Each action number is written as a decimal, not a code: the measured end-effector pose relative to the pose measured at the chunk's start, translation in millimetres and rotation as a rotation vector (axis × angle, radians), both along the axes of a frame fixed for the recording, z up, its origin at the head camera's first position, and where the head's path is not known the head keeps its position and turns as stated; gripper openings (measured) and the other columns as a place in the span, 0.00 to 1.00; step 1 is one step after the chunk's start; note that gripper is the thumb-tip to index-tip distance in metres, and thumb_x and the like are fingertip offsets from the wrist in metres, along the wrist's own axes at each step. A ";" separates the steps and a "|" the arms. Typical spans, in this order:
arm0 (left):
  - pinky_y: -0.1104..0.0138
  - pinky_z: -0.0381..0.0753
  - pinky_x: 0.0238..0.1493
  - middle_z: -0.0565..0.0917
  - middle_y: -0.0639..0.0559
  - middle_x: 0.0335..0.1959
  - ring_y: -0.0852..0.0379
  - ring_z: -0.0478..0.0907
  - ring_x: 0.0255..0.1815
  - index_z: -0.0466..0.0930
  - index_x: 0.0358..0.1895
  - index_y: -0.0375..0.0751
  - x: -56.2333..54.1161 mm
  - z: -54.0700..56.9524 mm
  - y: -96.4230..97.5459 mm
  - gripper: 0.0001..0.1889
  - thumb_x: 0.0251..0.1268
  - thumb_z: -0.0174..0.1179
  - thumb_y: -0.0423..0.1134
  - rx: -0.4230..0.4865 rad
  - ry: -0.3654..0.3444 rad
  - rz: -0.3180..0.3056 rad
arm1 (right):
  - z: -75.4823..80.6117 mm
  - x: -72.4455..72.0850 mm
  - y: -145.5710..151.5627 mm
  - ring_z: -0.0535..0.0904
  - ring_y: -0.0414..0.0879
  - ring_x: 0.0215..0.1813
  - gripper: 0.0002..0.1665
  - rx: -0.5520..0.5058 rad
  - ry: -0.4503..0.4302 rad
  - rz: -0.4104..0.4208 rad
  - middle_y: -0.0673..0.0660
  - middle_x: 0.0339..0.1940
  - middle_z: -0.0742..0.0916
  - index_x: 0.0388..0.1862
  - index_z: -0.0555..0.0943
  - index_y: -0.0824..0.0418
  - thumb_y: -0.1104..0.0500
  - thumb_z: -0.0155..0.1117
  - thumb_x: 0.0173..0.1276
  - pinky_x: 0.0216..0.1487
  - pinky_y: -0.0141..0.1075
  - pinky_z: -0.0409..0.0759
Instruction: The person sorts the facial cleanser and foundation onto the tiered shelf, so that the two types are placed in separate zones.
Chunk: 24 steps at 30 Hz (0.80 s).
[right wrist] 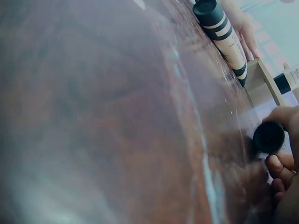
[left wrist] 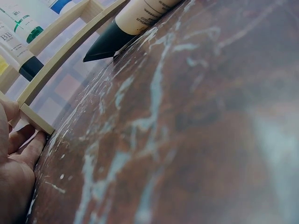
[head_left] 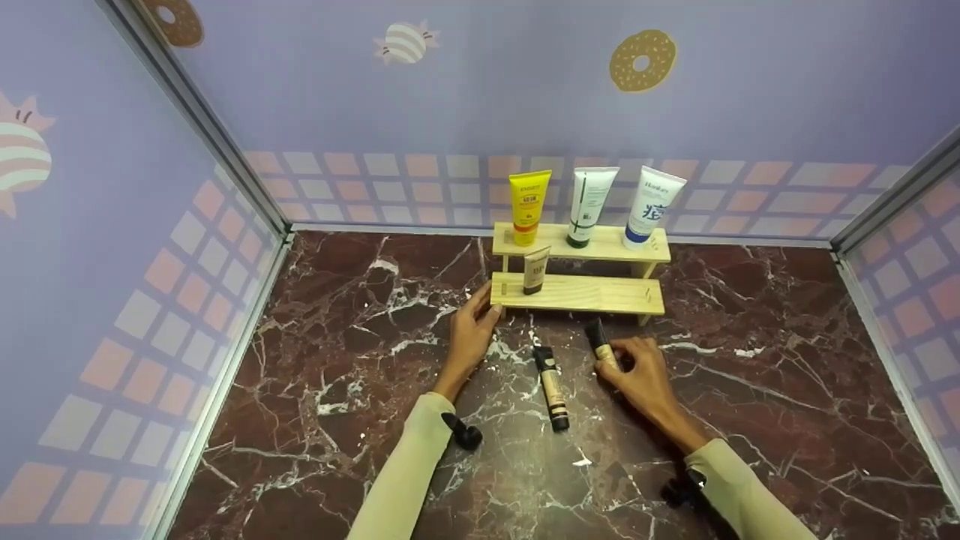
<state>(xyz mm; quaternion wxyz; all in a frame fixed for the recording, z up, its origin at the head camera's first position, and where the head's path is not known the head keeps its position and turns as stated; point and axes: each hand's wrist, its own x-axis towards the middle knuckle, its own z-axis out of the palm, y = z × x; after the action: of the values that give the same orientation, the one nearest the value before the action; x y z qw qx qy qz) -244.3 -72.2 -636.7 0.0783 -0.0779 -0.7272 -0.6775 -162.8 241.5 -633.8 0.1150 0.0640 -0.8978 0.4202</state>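
Observation:
My left hand (head_left: 471, 334) grips the left end of a two-tier wooden stand (head_left: 600, 295), its thumb at the front corner. In the left wrist view the fingers (left wrist: 28, 149) curl behind the stand's end piece. Just in front of the stand, my right hand (head_left: 643, 379) pinches a beige and black cosmetic tube (head_left: 601, 345) between thumb and fingers. The right wrist view shows this tube's round black cap (right wrist: 268, 136) end-on. A similar beige and black tube (head_left: 553, 386) lies on the dark marbled tabletop between the hands.
On the upper tier stand a yellow tube (head_left: 529, 206), a white and green tube (head_left: 591, 206) and a white and blue tube (head_left: 651, 206). A small beige tube (head_left: 535, 270) stands on the lower tier, left side. Patterned wall panels (head_left: 450, 97) enclose the back and sides.

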 end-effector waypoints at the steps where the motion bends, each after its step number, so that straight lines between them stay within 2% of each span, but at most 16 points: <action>1: 0.57 0.82 0.73 0.80 0.30 0.73 0.39 0.78 0.76 0.71 0.80 0.28 -0.3 0.3 0.2 0.28 0.81 0.63 0.28 0.002 -0.001 -0.002 | 2.7 -0.1 0.4 0.76 0.53 0.44 0.24 -0.007 -0.011 -0.001 0.60 0.38 0.88 0.52 0.89 0.72 0.62 0.85 0.59 0.48 0.43 0.73; 7: 0.58 0.83 0.72 0.80 0.29 0.72 0.38 0.79 0.75 0.72 0.79 0.27 -1.9 0.8 1.3 0.28 0.81 0.63 0.26 0.016 -0.002 -0.007 | 19.6 -0.9 4.7 0.81 0.57 0.48 0.24 -0.058 -0.078 -0.026 0.65 0.43 0.90 0.55 0.88 0.73 0.66 0.83 0.62 0.52 0.47 0.80; 12: 0.57 0.83 0.73 0.81 0.30 0.72 0.38 0.79 0.75 0.72 0.79 0.27 -1.7 0.5 0.2 0.28 0.81 0.63 0.27 0.009 0.000 -0.003 | 25.5 -1.8 5.5 0.82 0.58 0.50 0.23 -0.100 -0.096 -0.041 0.65 0.44 0.90 0.56 0.88 0.73 0.66 0.83 0.64 0.56 0.50 0.81; 20: 0.58 0.82 0.73 0.81 0.31 0.72 0.40 0.79 0.76 0.73 0.80 0.29 -1.2 0.0 0.1 0.28 0.81 0.64 0.29 -0.016 0.001 0.009 | 37.9 -4.5 3.6 0.85 0.55 0.43 0.20 -0.131 -0.083 -0.043 0.63 0.42 0.89 0.54 0.89 0.71 0.67 0.82 0.65 0.47 0.36 0.84; 24: 0.55 0.82 0.74 0.80 0.32 0.73 0.40 0.78 0.76 0.72 0.80 0.29 -1.6 -0.8 -0.9 0.28 0.82 0.63 0.30 -0.028 0.008 0.005 | 44.9 -9.1 3.0 0.85 0.58 0.43 0.21 -0.119 -0.046 -0.058 0.64 0.39 0.90 0.53 0.89 0.72 0.67 0.84 0.64 0.46 0.36 0.80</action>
<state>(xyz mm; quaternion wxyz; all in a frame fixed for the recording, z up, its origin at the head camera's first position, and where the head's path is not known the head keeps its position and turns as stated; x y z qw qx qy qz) -245.8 -73.1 -637.4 0.0818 -0.0798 -0.7364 -0.6669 -171.9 244.5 -588.9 0.1103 0.0212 -0.8751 0.4707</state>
